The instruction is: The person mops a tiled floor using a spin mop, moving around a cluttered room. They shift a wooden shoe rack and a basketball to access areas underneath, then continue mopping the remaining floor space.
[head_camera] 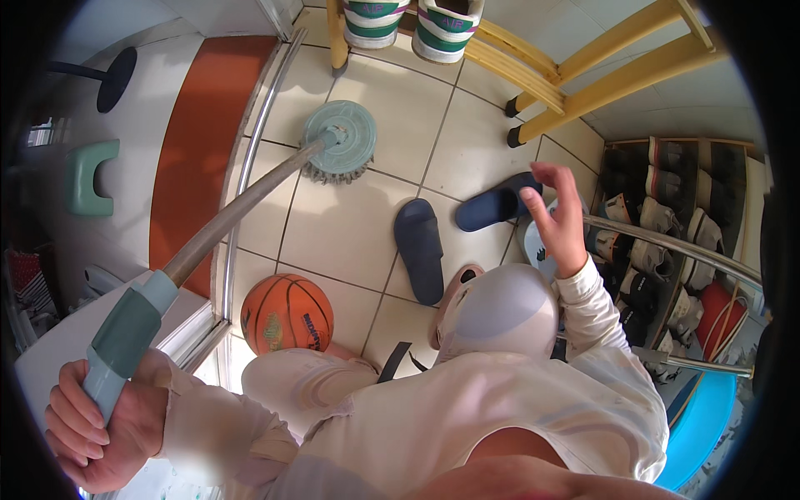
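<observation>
My left hand (pixel 103 425) grips the light-blue end of a spin mop's pole (pixel 244 203) at the lower left. A dark green sleeve sits on the pole just above my fingers. The pole slants up to a round teal mop head (pixel 340 137), whose grey strands rest on the tiles. Over on the right, my right hand (pixel 559 228) is raised with thumb and fingers apart, holding nothing. In the picture its fingertips overlap the edge of a dark blue slide slipper (pixel 490 206). The other dark blue slipper (pixel 420 250) lies to its left, sole down.
An orange basketball (pixel 287 315) lies beside my leg. White-and-green sneakers (pixel 375 25) stand at the yellow rack (pixel 537 94). Shoe shelves (pixel 687 156) and a metal rail (pixel 675 247) line the right side. A metal door track (pixel 259 150) borders the tiles on the left.
</observation>
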The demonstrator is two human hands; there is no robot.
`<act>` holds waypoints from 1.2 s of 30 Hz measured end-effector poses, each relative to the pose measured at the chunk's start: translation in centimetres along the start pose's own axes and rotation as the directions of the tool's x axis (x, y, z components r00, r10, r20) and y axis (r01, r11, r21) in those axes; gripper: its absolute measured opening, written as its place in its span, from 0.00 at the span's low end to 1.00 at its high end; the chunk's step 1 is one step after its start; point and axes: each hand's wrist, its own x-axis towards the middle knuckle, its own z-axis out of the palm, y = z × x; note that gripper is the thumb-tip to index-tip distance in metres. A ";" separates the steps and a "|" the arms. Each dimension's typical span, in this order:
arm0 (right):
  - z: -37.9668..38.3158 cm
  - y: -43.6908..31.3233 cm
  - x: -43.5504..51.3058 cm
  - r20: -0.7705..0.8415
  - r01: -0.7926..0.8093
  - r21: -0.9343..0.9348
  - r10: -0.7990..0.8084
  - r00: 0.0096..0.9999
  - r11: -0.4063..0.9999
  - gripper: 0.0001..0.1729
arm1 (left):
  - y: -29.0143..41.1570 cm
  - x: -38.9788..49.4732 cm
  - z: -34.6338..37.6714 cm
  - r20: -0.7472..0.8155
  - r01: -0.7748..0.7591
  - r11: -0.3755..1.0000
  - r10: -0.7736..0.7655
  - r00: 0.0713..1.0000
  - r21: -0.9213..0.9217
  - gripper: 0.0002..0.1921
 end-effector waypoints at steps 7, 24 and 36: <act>16.4 -20.6 4.4 0.160 0.619 0.381 -0.708 0.688 0.687 0.36 | -0.1 -2.8 -2.6 -0.074 -0.033 0.974 0.017 0.997 -0.226 0.20; 27.0 -15.6 8.8 0.323 0.697 0.108 -0.688 0.650 0.709 0.33 | 10.5 -12.2 -21.9 -0.506 -0.133 0.937 -0.053 0.861 -0.323 0.16; 30.3 -10.3 16.4 0.302 0.577 0.136 -0.588 0.750 0.805 0.17 | -2.9 -14.8 -12.8 -0.599 0.017 0.974 -0.154 0.786 -0.227 0.22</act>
